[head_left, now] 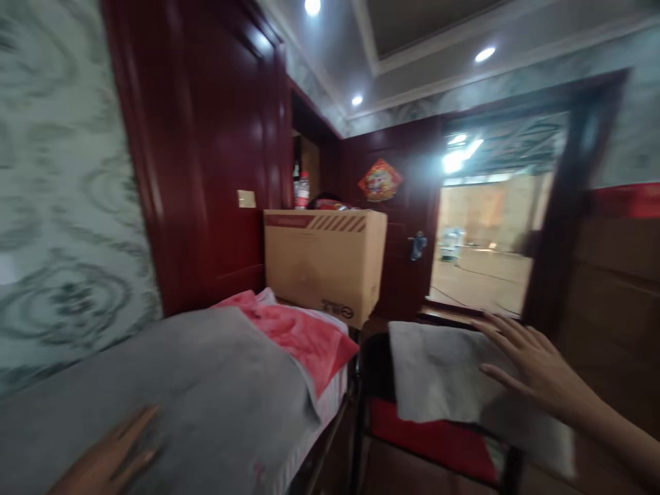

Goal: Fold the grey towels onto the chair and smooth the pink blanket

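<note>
My left hand (111,450) is low at the left over a grey cloth (206,371) spread on a bed-like surface; its fingers are stretched out and slightly blurred, and I cannot tell whether it touches the cloth. Out to the right, my right hand (536,368) has its fingers apart and holds nothing. Just behind it, a light grey towel (438,371) hangs over the back of a chair with a red seat (433,440). A pink-red cloth (304,333) lies crumpled at the far edge of the grey cloth.
A large cardboard box (320,265) stands beyond the bed, with a red-capped bottle (302,191) above its top edge. Dark red doors (206,151) rise behind at the left. An open doorway (479,240) leads to a lit room. Stacked boxes (613,295) stand dimly at the right.
</note>
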### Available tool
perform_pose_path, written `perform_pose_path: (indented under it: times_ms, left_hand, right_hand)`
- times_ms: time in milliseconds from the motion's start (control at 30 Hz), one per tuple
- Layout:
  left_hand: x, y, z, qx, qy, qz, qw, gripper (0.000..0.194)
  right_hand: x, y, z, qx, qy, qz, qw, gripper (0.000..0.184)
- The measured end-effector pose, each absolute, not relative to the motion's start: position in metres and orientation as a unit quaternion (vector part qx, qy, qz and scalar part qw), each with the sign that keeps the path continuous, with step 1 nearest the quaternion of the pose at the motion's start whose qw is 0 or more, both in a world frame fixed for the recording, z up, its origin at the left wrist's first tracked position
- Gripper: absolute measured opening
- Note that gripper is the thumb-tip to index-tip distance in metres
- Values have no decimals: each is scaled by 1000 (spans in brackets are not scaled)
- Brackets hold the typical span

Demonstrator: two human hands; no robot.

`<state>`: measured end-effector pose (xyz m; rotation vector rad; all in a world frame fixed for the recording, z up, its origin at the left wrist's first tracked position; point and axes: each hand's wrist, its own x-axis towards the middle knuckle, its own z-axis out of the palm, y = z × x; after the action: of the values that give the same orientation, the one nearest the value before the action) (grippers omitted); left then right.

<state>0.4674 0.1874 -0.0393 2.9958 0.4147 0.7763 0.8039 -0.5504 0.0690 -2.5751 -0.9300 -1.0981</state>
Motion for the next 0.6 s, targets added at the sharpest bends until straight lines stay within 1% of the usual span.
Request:
perform_pose_path:
  times_ms: [67, 100, 167, 300, 367, 467, 600]
  left_hand:
    - [409, 180, -37, 954, 195, 225, 33, 54]
    - [383, 173, -35, 949, 226, 215, 44, 55]
    - [338, 155, -31, 941, 281, 185, 31, 57]
    - [276, 119, -33, 923, 376, 84, 0, 67]
    - [256, 104, -38, 914, 402, 53, -6, 69]
    - [238, 89, -49, 907, 414, 68, -16, 62]
    - [229, 83, -62, 901, 414, 124, -36, 56]
  right_hand:
    - [789, -514, 66, -849, -367, -355, 136, 67]
    - [779, -491, 63, -842, -398, -330, 153, 67]
    - [759, -439, 53, -828, -461, -266, 177, 66]
    - [726, -320, 20, -781, -564, -160, 215, 57]
    - [711, -261, 1, -753, -602, -118, 236, 54]
    - [685, -179, -22, -717, -649, -60, 248, 54]
    - [651, -98, -40, -707, -679, -3, 198, 58]
